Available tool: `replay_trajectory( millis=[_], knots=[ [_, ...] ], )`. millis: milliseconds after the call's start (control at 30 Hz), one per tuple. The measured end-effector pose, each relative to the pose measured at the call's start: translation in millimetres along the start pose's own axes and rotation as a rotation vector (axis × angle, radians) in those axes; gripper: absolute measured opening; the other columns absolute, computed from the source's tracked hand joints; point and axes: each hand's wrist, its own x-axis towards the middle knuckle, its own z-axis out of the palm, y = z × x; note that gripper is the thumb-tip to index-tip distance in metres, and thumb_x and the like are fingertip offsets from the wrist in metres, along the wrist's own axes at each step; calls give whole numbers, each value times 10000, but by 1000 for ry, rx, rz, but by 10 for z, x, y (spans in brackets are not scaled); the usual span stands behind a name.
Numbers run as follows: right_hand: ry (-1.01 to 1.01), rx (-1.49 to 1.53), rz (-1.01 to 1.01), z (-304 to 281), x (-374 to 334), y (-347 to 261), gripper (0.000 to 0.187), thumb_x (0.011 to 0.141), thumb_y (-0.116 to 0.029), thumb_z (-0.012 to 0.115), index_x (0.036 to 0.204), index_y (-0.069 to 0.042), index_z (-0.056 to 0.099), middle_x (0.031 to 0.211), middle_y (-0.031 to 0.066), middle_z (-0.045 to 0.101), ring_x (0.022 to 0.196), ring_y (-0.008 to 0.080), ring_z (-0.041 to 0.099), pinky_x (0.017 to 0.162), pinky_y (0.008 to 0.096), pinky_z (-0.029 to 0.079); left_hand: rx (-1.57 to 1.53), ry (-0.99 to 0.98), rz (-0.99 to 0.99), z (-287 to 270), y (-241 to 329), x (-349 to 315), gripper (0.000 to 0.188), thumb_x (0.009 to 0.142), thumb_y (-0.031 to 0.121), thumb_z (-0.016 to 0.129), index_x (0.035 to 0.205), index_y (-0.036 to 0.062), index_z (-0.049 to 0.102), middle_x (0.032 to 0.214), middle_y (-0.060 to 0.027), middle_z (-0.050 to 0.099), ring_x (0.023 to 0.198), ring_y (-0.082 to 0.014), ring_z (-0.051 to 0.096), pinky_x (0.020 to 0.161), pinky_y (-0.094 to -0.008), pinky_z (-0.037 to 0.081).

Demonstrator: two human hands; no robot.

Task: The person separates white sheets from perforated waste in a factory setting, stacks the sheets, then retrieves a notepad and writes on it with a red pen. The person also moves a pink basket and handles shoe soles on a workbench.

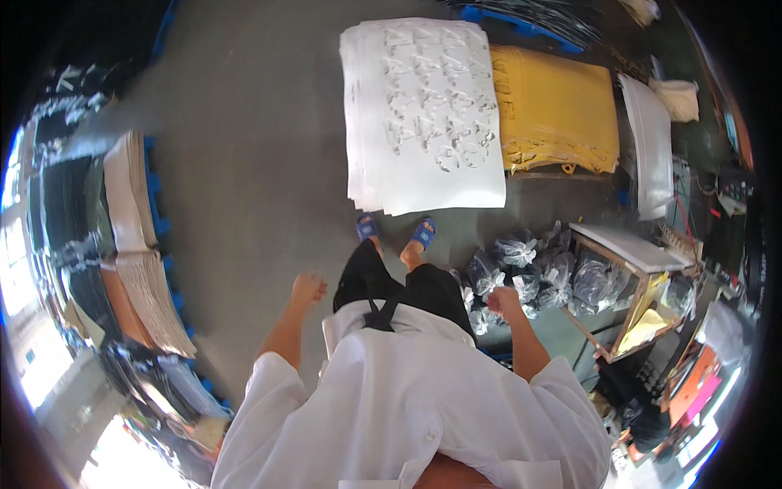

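My left hand hangs beside my left thigh with its fingers curled in, and nothing shows in it. On the other side my right hand is also loosely closed, in front of the plastic bags from this viewpoint; nothing shows in it either. Directly ahead of my blue slippers lies a tall stack of white sheets. Rows of cut shapes mark its top sheet. A stack of yellow sheets with ragged cut edges adjoins it on the right. Neither hand touches these stacks.
Along the left stand stacks of beige sheets and dark sheets on blue pallets. Further right are a curved white sheet and a wooden-framed table. A person in dark clothes is at the lower right.
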Motion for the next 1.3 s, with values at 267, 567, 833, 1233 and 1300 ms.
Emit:
replay_trajectory(
  millis=[267,567,833,1233,1300],
  knots=[
    [-93,-94,-195,1278,-431,-1422,302,989,-280,642,1182,-49,647,959,75,713,790,182,707,671,324,586,-43,25,80,-505,710,35,321,957,273,571,1072,12,718,921,-97,741,699,-188,701,594,-347,592],
    [97,-598,28,3346,-35,-2556,298,955,-258,655,1177,-59,663,939,110,735,723,170,707,631,329,593,-607,-21,-129,-1782,656,1473,261,970,222,592,1072,12,707,815,-70,661,713,-178,674,651,-334,590],
    [-434,-2378,-510,6588,2975,-3407,588,847,-253,708,1375,-39,564,1375,208,570,1308,386,518,1125,476,393,-918,75,-724,-1695,-929,1928,306,967,332,670,1067,43,670,827,-64,673,690,-173,658,641,-320,572],
    [-669,-2691,-976,7167,3450,-3722,124,828,-95,593,836,-126,713,913,83,706,967,247,603,907,421,402,-1137,-78,-731,-718,-1977,1732,287,1047,234,597,1167,2,715,970,-29,731,835,-107,654,766,-258,525],
    [-649,-2656,-955,7015,3200,-3858,124,838,-91,591,827,-108,714,918,78,703,973,245,604,942,423,413,-1087,-58,-488,-723,-1903,1776,291,1052,239,590,1160,-3,710,980,-24,727,855,-101,638,769,-258,515]
  ],
)
